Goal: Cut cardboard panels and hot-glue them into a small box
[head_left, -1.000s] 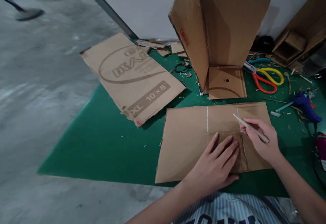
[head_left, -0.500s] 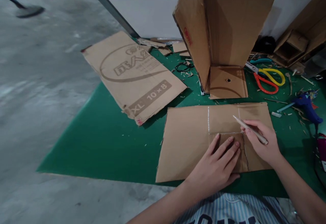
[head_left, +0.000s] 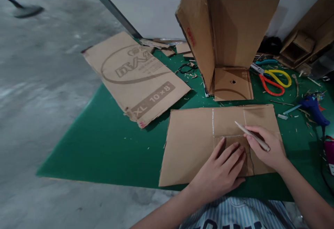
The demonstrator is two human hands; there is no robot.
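The left hand (head_left: 221, 171) is lying flat and open, fingers spread, pressing on a flat brown cardboard sheet (head_left: 190, 145) that is resting near the front edge of the green cutting mat (head_left: 104, 142); the fingertips are covering a darker rectangular panel scored into the sheet, bounded by pale cut lines running toward the sheet's far edge; the right hand (head_left: 266, 147) is curling closed around a slim pale knife-like tool (head_left: 252, 136), gripping it like a pen, with the tip pointing away and to the left over the sheet beside the right-hand scored line; whether the tip is touching the cardboard cannot be told; behind the sheet, toward the mat's far edge, a tall folded brown cardboard piece (head_left: 227, 24) is standing upright with a small square flap bearing a hole at its foot; a large printed cardboard panel marked XL 10×8 (head_left: 135, 76) is overhanging the mat's left edge; red-and-yellow-handled scissors (head_left: 273, 78) are lying near the far right corner; a blue glue gun (head_left: 314, 108) is lying by the right edge among scattered cardboard slivers.
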